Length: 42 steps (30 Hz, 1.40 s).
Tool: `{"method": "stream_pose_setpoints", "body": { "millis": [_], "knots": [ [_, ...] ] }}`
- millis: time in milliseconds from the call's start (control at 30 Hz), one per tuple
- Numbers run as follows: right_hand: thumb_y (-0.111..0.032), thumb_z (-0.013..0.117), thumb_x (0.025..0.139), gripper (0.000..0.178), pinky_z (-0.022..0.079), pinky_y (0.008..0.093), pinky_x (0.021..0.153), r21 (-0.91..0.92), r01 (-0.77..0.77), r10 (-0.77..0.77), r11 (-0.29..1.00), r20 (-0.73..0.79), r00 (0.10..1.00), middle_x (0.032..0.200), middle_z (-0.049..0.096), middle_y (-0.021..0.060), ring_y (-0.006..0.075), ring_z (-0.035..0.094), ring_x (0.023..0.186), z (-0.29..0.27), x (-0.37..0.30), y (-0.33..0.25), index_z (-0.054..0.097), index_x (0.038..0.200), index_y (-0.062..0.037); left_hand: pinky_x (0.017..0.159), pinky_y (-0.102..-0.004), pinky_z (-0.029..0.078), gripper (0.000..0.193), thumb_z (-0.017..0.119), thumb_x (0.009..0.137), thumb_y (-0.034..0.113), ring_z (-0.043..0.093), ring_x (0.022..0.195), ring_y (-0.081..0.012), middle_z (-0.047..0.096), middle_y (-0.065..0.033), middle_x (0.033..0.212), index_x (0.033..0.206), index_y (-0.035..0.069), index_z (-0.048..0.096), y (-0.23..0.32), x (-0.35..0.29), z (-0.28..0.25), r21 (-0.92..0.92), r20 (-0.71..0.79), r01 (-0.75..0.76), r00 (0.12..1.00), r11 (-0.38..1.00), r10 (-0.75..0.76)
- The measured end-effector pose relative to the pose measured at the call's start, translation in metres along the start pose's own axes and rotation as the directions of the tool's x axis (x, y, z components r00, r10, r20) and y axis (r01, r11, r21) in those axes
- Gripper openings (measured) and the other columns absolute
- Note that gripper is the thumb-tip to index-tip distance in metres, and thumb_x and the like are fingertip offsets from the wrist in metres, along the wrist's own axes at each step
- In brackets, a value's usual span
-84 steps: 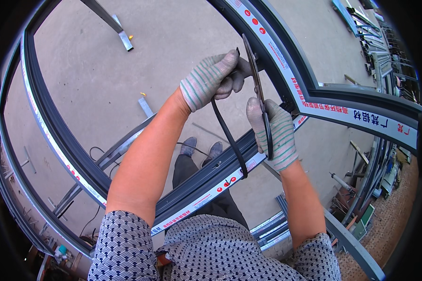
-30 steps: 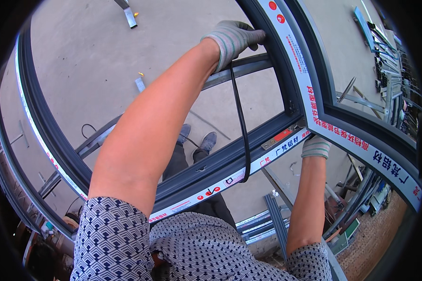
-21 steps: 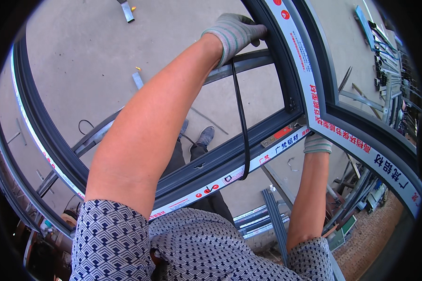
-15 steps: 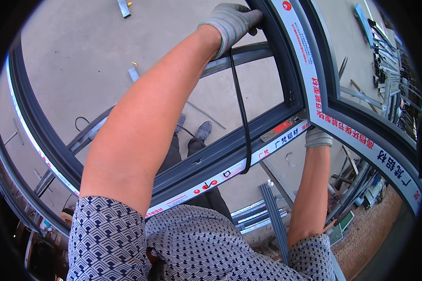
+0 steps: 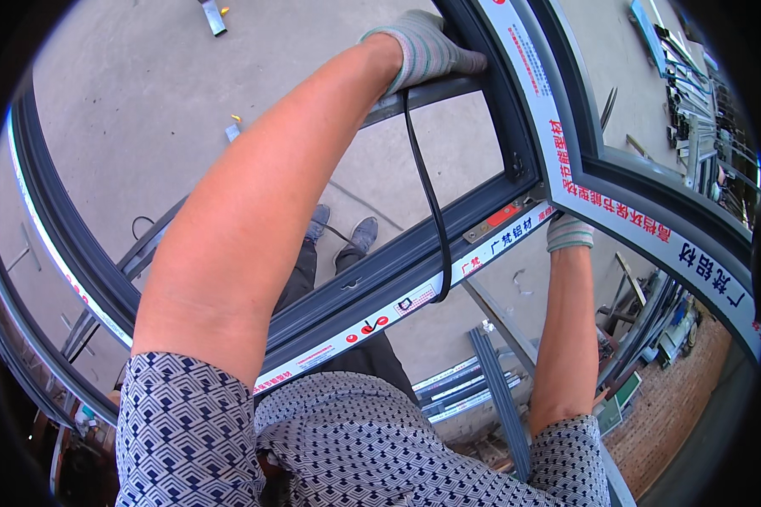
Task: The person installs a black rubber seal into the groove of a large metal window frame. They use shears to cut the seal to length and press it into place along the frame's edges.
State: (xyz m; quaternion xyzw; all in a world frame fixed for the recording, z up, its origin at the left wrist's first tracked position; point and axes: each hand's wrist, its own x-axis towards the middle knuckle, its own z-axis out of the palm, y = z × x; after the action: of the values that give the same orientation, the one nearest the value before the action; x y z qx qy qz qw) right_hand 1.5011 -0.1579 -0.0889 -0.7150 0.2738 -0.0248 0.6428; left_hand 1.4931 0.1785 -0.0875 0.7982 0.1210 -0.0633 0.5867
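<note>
A dark grey aluminium window frame (image 5: 355, 283) with white protective film lies across in front of me. My left hand (image 5: 424, 52), in a striped knit glove, is closed at its upper side bar, the thumb lying toward the inner edge; some fingers are hidden. My right hand (image 5: 570, 233), in a like glove, is under the frame's near right corner, its fingers hidden by the bar. A red-marked metal fitting (image 5: 496, 221) sits in the near bar beside that corner. From beneath my left hand, a thin black strip (image 5: 427, 190) hangs down over the near bar.
More filmed frame profiles (image 5: 68, 245) curve along the left. A right-angled frame part (image 5: 643, 190) extends at the right. Metal lengths (image 5: 693, 127) and a brick-patterned surface (image 5: 664, 422) are farther right. Grey profiles (image 5: 500, 397) lie below, and my shoes (image 5: 364, 234) show through the opening.
My left hand has turned slightly, and its thumb now reaches farther right along the bar. The view has shifted a little; my right hand stays under the corner.
</note>
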Motion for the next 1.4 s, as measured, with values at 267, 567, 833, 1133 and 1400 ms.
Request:
{"method": "stream_pose_setpoints", "body": {
  "millis": [267, 567, 833, 1133, 1400],
  "knots": [
    [-0.042, 0.046, 0.103, 0.038, 0.056, 0.0407, 0.09, 0.004, 0.018, -0.018, 1.0, 0.002, 1.0, 0.113, 0.065, 0.014, 0.0246, 0.066, 0.101, -0.005, 0.007, 0.004, 0.058, 0.117, -0.0089, 0.089, -0.0321, 0.052, 0.05, 0.079, 0.08, 0.043, 0.072, 0.089, -0.0265, 0.075, -0.0143, 0.103, 0.11, 0.003, 0.076, -0.004, 0.005, 0.002, -0.074, -0.003, 0.02, 1.0, 0.997, -0.021],
    [-0.043, 0.045, 0.104, 0.039, 0.058, 0.0355, 0.085, -0.007, -0.002, 0.002, 1.0, -0.01, 1.0, 0.11, 0.066, 0.0117, 0.0214, 0.067, 0.097, -0.002, 0.004, 0.002, 0.059, 0.12, -0.01, 0.084, -0.0331, 0.054, 0.047, 0.072, 0.083, 0.039, 0.071, 0.083, -0.0251, 0.075, -0.0165, 0.092, 0.103, -0.004, 0.074, -0.002, 0.013, 0.001, -0.055, 0.083, -0.075, 0.993, 0.996, 0.079],
    [-0.041, 0.047, 0.104, 0.037, 0.058, 0.0345, 0.083, -0.028, 0.028, -0.028, 0.999, 0.008, 1.0, 0.11, 0.067, 0.0106, 0.0212, 0.067, 0.096, -0.007, 0.01, 0.006, 0.059, 0.121, -0.0093, 0.09, -0.0312, 0.052, 0.059, 0.081, 0.078, 0.05, 0.071, 0.093, -0.0249, 0.075, -0.0146, 0.103, 0.111, 0.003, 0.075, 0.001, 0.007, 0.01, 0.133, 0.006, -0.061, 0.998, 0.989, 0.061],
    [-0.042, 0.049, 0.103, 0.038, 0.058, 0.0322, 0.083, -0.05, 0.057, -0.054, 0.997, 0.052, 0.997, 0.111, 0.068, 0.0097, 0.0191, 0.067, 0.097, -0.022, 0.028, 0.017, 0.06, 0.121, -0.0105, 0.097, -0.0342, 0.051, 0.064, 0.081, 0.075, 0.049, 0.069, 0.106, -0.033, 0.071, -0.0188, 0.118, 0.118, 0.002, 0.072, 0.004, 0.01, 0.012, 0.12, 0.062, -0.043, 0.997, 0.992, 0.036],
    [-0.043, 0.049, 0.103, 0.039, 0.058, 0.0323, 0.083, -0.023, 0.037, -0.036, 0.999, 0.041, 0.998, 0.112, 0.068, 0.0092, 0.0188, 0.067, 0.097, -0.013, 0.023, 0.011, 0.06, 0.122, -0.0107, 0.094, -0.0338, 0.051, 0.061, 0.083, 0.074, 0.051, 0.07, 0.099, -0.0299, 0.074, -0.0149, 0.109, 0.115, 0.006, 0.074, 0.004, 0.007, 0.016, 0.216, 0.065, -0.134, 0.99, 0.967, 0.122]
  ]
}}
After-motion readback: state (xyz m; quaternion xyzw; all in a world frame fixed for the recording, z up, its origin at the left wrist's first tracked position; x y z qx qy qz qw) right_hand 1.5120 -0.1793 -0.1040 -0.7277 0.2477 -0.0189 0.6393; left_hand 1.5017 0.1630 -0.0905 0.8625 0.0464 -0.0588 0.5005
